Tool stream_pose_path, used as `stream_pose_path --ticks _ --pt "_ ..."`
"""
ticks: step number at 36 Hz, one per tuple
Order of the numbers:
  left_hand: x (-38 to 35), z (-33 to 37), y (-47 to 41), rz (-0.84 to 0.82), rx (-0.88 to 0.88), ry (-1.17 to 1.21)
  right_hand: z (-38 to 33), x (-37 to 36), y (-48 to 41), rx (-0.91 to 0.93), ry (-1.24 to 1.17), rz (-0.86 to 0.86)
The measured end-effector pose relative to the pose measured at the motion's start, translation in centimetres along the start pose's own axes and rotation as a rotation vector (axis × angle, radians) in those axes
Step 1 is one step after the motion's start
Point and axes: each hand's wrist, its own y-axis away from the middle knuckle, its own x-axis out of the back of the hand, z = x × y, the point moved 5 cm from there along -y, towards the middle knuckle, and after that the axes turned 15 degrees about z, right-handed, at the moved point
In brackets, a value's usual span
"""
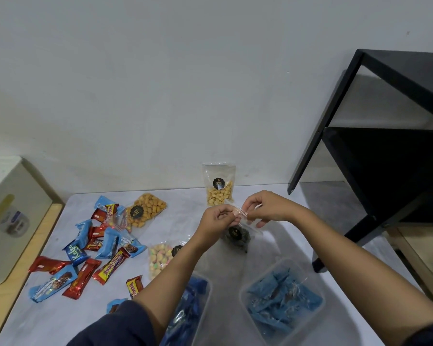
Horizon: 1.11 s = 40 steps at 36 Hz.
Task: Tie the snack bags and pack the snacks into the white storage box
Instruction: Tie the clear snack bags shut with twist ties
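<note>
A clear bag of dark snacks [236,235] with a black round label hangs just above the table's middle. My left hand [219,218] and my right hand [260,207] both pinch its top edge, close together. A bag of pale nuts [219,187] stands against the wall behind them. Another bag of orange nuts [145,212] lies flat to the left. A bag of pastel puffs [160,258] lies under my left forearm. The white storage box [8,216] stands at the far left on a wooden surface.
Several red and blue wrapped snack bars [90,255] lie scattered on the table's left half. Two clear tubs with blue packets sit near the front edge, one [283,298] at right, one [193,305] partly under my left arm. A black shelf frame [375,156] stands at right.
</note>
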Motion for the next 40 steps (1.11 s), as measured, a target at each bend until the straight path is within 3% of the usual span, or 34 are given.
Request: stream_pose_path --ticks 6,17,24,30,34,40 --pt "-0.1 -0.4 -0.6 0.008 0.001 -0.013 1.2 0.6 0.8 -0.064 0.033 -0.034" --pt "-0.8 -0.8 -1.0 0.009 0.010 -0.057 2.5 1.4 1.2 -0.105 -0.093 0.076" --pt "-0.5 -1.1 -1.2 0.170 0.103 0.074 2.6 1.3 1.7 0.047 -0.076 0.211" --pt "-1.1 -0.9 -1.4 0.206 0.119 0.092 3.6 0.2 1.1 0.208 0.089 0.301" --pt "-1.2 -2.0 -1.5 0.245 0.054 -0.037 4.5 0.8 -0.4 0.248 0.033 0.461" --pt "-0.6 -4.2 -2.8 0.362 -0.175 -0.510 5.1 2.2 -2.5 0.283 -0.053 0.581"
